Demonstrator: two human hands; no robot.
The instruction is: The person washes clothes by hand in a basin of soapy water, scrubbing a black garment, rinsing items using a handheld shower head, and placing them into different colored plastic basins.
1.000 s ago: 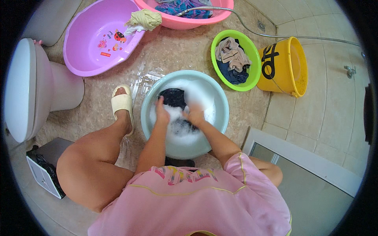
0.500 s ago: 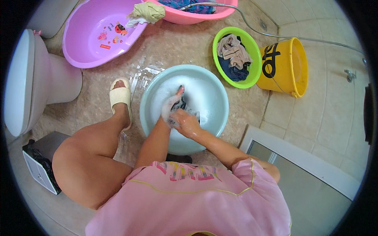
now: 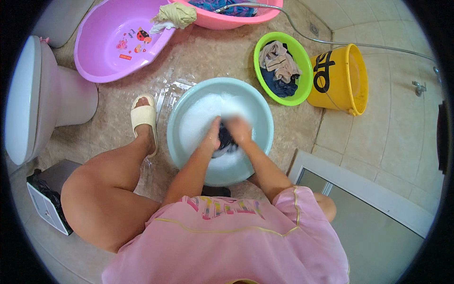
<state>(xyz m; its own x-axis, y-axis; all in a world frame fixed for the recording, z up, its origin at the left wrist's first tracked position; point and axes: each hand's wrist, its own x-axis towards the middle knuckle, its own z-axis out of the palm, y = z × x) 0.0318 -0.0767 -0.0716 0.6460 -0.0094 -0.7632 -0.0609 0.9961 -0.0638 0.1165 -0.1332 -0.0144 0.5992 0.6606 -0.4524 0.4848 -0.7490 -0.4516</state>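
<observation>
A light blue basin (image 3: pixel 177 105) filled with white suds (image 3: pixel 203 108) stands on the floor in front of me. In it, a wet dark cloth (image 3: pixel 226 137) is bunched between my two hands. My left hand (image 3: pixel 213 134) is closed on its left side, with the thumb side up. My right hand (image 3: pixel 239 129) lies against the cloth's upper right side in a compact, closed shape. Blur covers its fingertips. The lower part of the cloth reaches down into the soapy water, and its kind of garment cannot be made out.
A lime green basin (image 3: pixel 308 80) of clothes and a yellow bucket (image 3: pixel 336 78) stand right. Behind are a purple tub (image 3: pixel 106 45), with cloths over its rim, and a pink tub (image 3: pixel 227 21). A shower hose (image 3: pixel 321 41) crosses the floor. A toilet (image 3: pixel 71 90) stands left.
My left hand has come out from under the foam and moved back to the cloth. My right hand has shifted right and slightly farther away. The dark cloth now shows between them.
</observation>
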